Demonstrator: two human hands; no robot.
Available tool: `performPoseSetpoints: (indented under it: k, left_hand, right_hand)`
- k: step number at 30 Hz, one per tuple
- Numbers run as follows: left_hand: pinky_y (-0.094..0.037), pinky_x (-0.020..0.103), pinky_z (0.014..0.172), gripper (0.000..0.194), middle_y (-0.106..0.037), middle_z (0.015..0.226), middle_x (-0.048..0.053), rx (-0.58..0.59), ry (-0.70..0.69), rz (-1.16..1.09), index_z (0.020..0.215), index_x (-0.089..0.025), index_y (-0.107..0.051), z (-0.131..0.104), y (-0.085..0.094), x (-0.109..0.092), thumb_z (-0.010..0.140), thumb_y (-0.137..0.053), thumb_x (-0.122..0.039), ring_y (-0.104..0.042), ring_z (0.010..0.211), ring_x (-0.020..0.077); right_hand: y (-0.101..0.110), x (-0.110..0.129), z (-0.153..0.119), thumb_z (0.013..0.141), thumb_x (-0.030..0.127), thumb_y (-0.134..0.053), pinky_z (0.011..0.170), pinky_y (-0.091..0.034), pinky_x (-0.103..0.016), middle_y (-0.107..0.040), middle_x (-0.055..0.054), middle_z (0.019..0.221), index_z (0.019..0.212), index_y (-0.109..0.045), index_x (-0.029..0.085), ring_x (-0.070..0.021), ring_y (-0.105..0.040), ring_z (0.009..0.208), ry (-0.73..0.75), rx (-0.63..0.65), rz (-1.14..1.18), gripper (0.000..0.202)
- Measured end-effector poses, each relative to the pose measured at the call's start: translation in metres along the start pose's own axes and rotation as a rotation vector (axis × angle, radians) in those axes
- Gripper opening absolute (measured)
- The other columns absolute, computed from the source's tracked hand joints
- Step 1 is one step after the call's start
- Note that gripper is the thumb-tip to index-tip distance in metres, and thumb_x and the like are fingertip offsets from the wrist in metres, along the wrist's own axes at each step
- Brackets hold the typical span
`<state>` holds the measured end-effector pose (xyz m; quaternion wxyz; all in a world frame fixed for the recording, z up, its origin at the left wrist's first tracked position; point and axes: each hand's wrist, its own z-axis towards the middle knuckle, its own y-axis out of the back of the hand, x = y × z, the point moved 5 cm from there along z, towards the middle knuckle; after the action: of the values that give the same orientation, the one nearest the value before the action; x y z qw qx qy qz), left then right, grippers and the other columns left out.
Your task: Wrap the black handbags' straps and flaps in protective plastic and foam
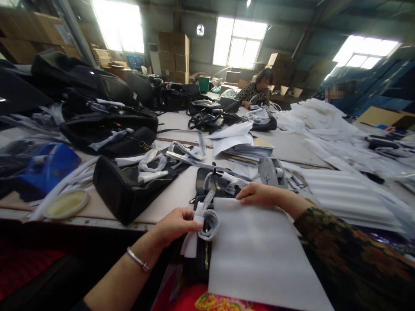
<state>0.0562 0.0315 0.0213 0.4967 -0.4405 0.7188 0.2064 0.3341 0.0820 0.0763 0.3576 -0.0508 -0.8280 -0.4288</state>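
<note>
At the table's front edge lies a black bag (pixel 202 259) with a gold zip, partly covered. My left hand (pixel 178 224) is closed on a coiled strap (pixel 210 225) wrapped in clear and white plastic, over the bag. A silver bangle circles that wrist. With my right hand (pixel 259 194) I pinch the top edge of a white foam sheet (pixel 256 250). The sheet hangs down over the bag's right side and the table edge, hiding what is behind it. Wrapped handles (pixel 235 183) show at the bag's far end.
Another black bag (pixel 129 185) lies left, beside a yellow-filled dish (pixel 66 204) and a blue object (pixel 50 166). Papers (pixel 233 138) and a grey box-like object (pixel 271 172) sit beyond. White foam sheets (pixel 346 194) are piled right. Two people work across the table.
</note>
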Motion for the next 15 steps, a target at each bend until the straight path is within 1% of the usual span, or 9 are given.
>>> performPoseSetpoints:
  k: [3, 8, 11, 15]
  left_hand:
    - [-0.047, 0.032, 0.076, 0.037, -0.075, 0.085, 0.009, -0.006, 0.024, -0.005, 0.087, -0.009, -0.077, 0.0, 0.0, 0.002, 0.061, -0.086, -0.034, -0.064, 0.078, 0.0224]
    - [-0.046, 0.032, 0.075, 0.039, -0.074, 0.082, 0.008, 0.0, 0.045, -0.03, 0.087, -0.009, -0.076, -0.001, 0.0, 0.002, 0.06, -0.087, -0.035, -0.063, 0.075, 0.0206]
    - [-0.046, 0.031, 0.075, 0.037, -0.073, 0.081, 0.008, -0.004, 0.05, -0.042, 0.085, -0.01, -0.075, -0.001, 0.001, 0.003, 0.06, -0.087, -0.035, -0.063, 0.074, 0.0202]
    - [-0.048, 0.032, 0.078, 0.037, -0.074, 0.084, 0.008, -0.006, 0.055, -0.063, 0.085, -0.011, -0.075, -0.001, 0.002, 0.007, 0.06, -0.087, -0.035, -0.064, 0.077, 0.0214]
  right_hand:
    - [-0.006, 0.0, 0.011, 0.084, 0.033, -0.062, 0.08, -0.053, -0.03, -0.08, -0.004, 0.097, 0.104, -0.081, 0.02, -0.0243, -0.072, 0.089, 0.008, -0.038, -0.039, 0.03]
    - [-0.01, 0.002, 0.023, 0.088, 0.033, -0.059, 0.086, -0.051, -0.031, -0.079, -0.004, 0.1, 0.103, -0.08, 0.021, -0.023, -0.071, 0.094, 0.054, -0.17, -0.082, 0.027]
    - [-0.007, 0.003, 0.025, 0.089, 0.033, -0.059, 0.088, -0.051, -0.031, -0.079, -0.005, 0.101, 0.1, -0.08, 0.021, -0.0224, -0.071, 0.094, 0.068, -0.246, -0.094, 0.026]
    - [-0.004, 0.005, 0.023, 0.089, 0.033, -0.058, 0.087, -0.05, -0.03, -0.079, -0.005, 0.1, 0.096, -0.08, 0.021, -0.0223, -0.071, 0.094, 0.063, -0.335, -0.119, 0.025]
